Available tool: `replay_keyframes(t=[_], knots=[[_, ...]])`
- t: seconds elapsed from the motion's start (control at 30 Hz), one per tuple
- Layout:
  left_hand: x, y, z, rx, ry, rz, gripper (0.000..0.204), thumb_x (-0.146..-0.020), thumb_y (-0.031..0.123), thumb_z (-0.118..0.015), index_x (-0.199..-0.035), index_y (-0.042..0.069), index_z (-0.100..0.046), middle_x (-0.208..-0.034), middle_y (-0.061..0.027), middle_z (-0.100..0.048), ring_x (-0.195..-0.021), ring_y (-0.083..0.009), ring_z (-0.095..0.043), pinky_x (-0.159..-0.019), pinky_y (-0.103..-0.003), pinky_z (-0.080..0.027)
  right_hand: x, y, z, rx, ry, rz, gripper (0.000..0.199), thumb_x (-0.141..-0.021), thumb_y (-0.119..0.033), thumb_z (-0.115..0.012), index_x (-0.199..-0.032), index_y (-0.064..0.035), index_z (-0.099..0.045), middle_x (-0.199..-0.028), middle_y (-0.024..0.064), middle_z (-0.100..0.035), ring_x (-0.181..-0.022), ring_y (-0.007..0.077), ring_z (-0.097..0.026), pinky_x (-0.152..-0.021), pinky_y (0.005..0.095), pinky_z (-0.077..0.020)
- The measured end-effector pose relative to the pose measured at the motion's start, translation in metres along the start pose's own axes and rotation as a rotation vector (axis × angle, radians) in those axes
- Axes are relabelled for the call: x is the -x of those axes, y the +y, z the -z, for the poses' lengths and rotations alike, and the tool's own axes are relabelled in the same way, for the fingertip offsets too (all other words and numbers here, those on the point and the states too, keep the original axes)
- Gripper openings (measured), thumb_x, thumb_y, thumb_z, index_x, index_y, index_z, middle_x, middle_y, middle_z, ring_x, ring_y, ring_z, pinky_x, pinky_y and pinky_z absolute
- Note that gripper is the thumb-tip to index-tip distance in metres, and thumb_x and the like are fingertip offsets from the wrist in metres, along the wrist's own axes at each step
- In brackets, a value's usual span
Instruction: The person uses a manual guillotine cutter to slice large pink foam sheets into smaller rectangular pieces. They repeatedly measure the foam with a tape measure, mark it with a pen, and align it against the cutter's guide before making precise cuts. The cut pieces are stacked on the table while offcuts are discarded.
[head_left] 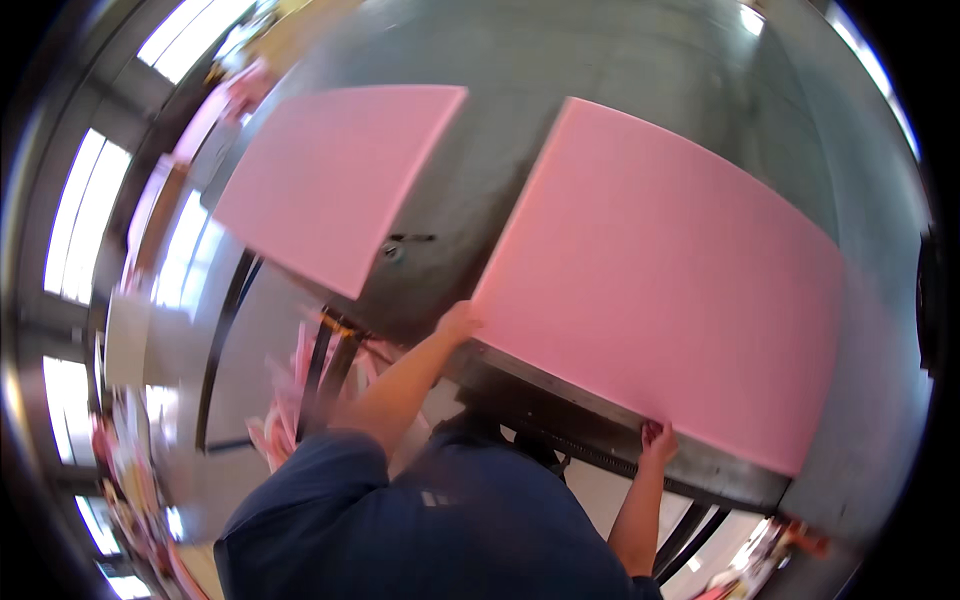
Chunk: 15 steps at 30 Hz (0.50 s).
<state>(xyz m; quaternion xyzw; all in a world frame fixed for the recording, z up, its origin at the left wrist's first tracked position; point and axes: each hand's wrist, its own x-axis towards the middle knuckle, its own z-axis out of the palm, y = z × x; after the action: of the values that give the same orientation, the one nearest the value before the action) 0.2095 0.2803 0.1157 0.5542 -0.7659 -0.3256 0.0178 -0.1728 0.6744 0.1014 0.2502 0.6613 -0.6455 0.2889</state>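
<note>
A large pink foam sheet [670,270] lies flat on the grey tabletop, its near side along the table's front edge. My left hand [460,322] is closed on its near left corner, with some fingers hidden by my hand. Farther right, my right hand [657,440] grips the same sheet's near edge with curled fingers. A second, smaller pink foam sheet [345,180] rests to the left, apart from both hands. In the gap between the sheets lie a dark pen-like object [412,238] and a small greenish round item [393,254], too small to name.
The grey table [490,60] stretches away beyond the sheets, with dark metal legs below. Pink scraps [285,420] are heaped beneath it on the left. More pink material [205,120] and bright windows [75,215] stand along the left side.
</note>
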Motion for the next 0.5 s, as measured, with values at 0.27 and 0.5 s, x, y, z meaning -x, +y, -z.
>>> replay_keyframes(t=[0.27, 0.5], knots=[[0.012, -0.002, 0.053, 0.251, 0.066, 0.165, 0.053, -0.079, 0.029, -0.075, -0.124, 0.005, -0.062, -0.118, -0.0118, -0.069, -0.103, -0.026, -0.068, -0.091, -0.037, -0.052, 0.04, -0.008, -0.078, 0.468, -0.011, 0.41, 0.027, -0.096, -0.025, -0.056, -0.084, -0.0007, -0.059, -0.062, 0.0076, -0.059, -0.051, 0.0152, -0.057, -0.046, 0.0261, -0.0467], [-0.073, -0.101, 0.16, 0.104, 0.642, 0.268, 0.037, -0.079, 0.016, -0.073, -0.116, 0.012, -0.066, -0.113, -0.0118, -0.064, -0.111, -0.0322, -0.06, -0.092, -0.043, -0.05, 0.163, 0.066, -0.327, 1.052, -0.527, 0.971, 0.023, -0.083, -0.006, -0.063, -0.106, -0.0039, -0.07, -0.084, 0.0127, -0.069, -0.079, 0.0216, -0.067, -0.073, 0.0338, -0.0535]])
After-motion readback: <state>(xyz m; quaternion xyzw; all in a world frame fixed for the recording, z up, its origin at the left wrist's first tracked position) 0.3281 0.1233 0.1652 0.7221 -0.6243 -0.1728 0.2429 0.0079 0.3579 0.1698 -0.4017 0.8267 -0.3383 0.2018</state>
